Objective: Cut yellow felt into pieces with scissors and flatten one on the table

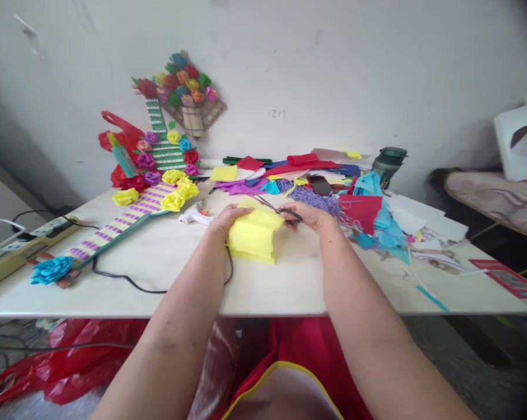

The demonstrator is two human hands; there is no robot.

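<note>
My left hand (228,220) grips the left edge of a yellow sheet (252,234), thin and creased like crepe paper, held just over the table. My right hand (309,216) has its fingers round the dark handles of a pair of scissors (267,204). The blades point left, along the sheet's upper edge; whether they are cutting it I cannot tell. Left of my left hand lies a white glue gun (196,214) with a black cord. Beyond it sits a guitar-shaped board (134,209) decorated with paper flowers and purple strips.
Stacked coloured sheets (246,175) lie at the back of the table. To the right are purple shreds (311,201), red and blue pieces (368,217), a phone (320,185) and a dark bottle (389,162). A power strip (36,239) runs along the left edge.
</note>
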